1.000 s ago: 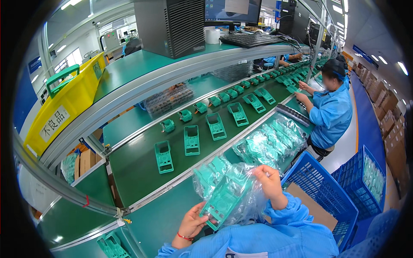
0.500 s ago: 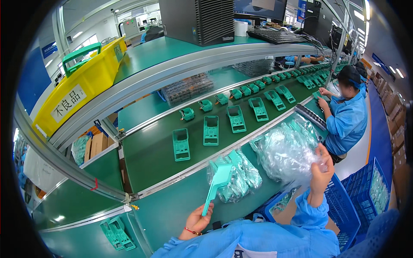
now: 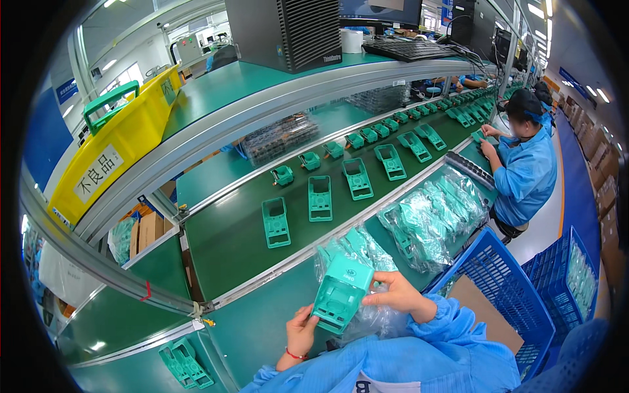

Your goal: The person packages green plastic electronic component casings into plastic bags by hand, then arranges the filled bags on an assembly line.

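A green plastic housing (image 3: 341,274), with a wide end and a framed opening, is tilted up over the near worktop. My left hand (image 3: 301,337) pinches its lower left corner. The fingers of my right hand (image 3: 395,292) close on its right edge. Behind it lie bagged green housings (image 3: 375,249), partly hidden by the one I hold. Crumpled clear plastic (image 3: 377,322) sits below my right hand. To the right is a larger pile of green housings in clear bags (image 3: 432,219).
A dark green conveyor belt (image 3: 246,259) carries rows of green housings and smaller green parts. Blue crates (image 3: 501,275) stand at my right, one with a cardboard sheet. A co-worker (image 3: 527,154) works farther right. A yellow bin (image 3: 124,147) sits on the upper shelf at left.
My right hand has let go of the clear plastic over the right pile and come left onto the housing. The housing has turned from edge-on to show its broad face.
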Available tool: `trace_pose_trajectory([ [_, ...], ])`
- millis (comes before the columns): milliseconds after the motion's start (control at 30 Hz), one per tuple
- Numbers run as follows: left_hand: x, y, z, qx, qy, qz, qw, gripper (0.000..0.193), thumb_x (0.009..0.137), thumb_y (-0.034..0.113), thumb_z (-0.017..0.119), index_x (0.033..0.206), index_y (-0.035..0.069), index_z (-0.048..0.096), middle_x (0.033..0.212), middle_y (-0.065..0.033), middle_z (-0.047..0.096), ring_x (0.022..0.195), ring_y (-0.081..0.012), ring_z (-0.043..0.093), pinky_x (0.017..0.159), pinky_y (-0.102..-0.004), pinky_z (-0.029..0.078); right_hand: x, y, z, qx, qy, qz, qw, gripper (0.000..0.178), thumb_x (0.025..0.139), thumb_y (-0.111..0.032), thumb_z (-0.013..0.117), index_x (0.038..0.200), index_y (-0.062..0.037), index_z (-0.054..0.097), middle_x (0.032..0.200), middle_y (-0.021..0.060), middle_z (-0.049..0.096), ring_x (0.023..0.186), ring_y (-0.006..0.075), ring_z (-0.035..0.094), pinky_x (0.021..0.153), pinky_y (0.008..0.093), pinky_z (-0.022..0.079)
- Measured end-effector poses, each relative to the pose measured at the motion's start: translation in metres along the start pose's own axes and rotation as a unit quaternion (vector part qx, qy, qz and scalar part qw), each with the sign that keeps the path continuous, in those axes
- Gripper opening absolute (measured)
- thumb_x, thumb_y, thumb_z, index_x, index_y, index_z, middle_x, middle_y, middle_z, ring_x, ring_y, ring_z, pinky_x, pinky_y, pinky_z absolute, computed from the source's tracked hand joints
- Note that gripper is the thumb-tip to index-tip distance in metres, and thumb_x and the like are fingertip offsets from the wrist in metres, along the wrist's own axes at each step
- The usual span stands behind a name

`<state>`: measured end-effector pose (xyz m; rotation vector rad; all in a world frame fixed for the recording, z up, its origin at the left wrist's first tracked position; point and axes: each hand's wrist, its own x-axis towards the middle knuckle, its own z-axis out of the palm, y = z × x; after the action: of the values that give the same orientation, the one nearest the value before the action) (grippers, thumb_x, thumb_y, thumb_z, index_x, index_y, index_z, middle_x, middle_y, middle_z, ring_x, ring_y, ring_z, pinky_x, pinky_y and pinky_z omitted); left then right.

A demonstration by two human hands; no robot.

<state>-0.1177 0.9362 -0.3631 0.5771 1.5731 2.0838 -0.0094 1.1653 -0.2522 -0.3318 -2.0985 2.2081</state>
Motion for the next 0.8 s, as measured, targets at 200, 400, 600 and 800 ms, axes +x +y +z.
trace_pose_trajectory([
  [200, 0.009, 0.017, -0.011, 0.256, 0.03, 0.136, 0.957, 0.029, 0.078, -0.009, 0.057, 0.105, -0.002, 0.064, 0.088, -0.0121, 0.064, 0.079, -0.0163, 0.061, 0.074, -0.0257, 0.046, 0.005, 0.009, -0.004, -0.085, -0.012, -0.085, 0.993, 0.049, 0.068, -0.015, 0.078, 0.112, -0.0033, 0.059, 0.086, 0.0016, 0.056, 0.083, 0.0123, 0.05, 0.077, 0.0259, 0.041],
  [400, 0.033, -0.006, -0.05, 0.049, 0.116, -0.024, 0.992, 0.03, 0.082, -0.009, 0.05, 0.11, -0.005, 0.06, 0.088, -0.0116, 0.065, 0.067, -0.0159, 0.064, 0.065, -0.0269, 0.051, -0.01, 0.004, -0.051, -0.41, 0.06, 0.098, 0.905, 0.074, 0.062, -0.04, 0.08, 0.118, -0.0005, 0.053, 0.095, 0.0141, 0.059, 0.087, 0.0252, 0.058, 0.073, 0.0361, 0.046],
  [600, 0.139, -0.048, -0.151, 0.123, 0.236, -0.02, 0.964, 0.031, 0.084, -0.008, 0.047, 0.114, -0.005, 0.056, 0.084, -0.0079, 0.064, 0.066, -0.0144, 0.064, 0.056, -0.0259, 0.05, -0.01, 0.101, -0.078, -0.473, 0.131, 0.142, 0.86, 0.097, 0.056, -0.048, 0.08, 0.129, 0.0021, 0.04, 0.107, 0.0269, 0.058, 0.1, 0.0375, 0.057, 0.084, 0.04, 0.046],
  [800, 0.203, -0.077, -0.21, 0.307, 0.323, -0.075, 0.892, 0.028, 0.083, -0.001, 0.056, 0.11, -0.002, 0.061, 0.085, -0.0124, 0.065, 0.071, -0.0192, 0.066, 0.064, -0.0327, 0.051, 0.001, 0.134, -0.073, -0.326, 0.201, 0.076, 0.92, 0.06, 0.061, -0.029, 0.078, 0.11, -0.003, 0.056, 0.097, 0.0216, 0.063, 0.094, 0.0356, 0.06, 0.082, 0.0374, 0.046],
])
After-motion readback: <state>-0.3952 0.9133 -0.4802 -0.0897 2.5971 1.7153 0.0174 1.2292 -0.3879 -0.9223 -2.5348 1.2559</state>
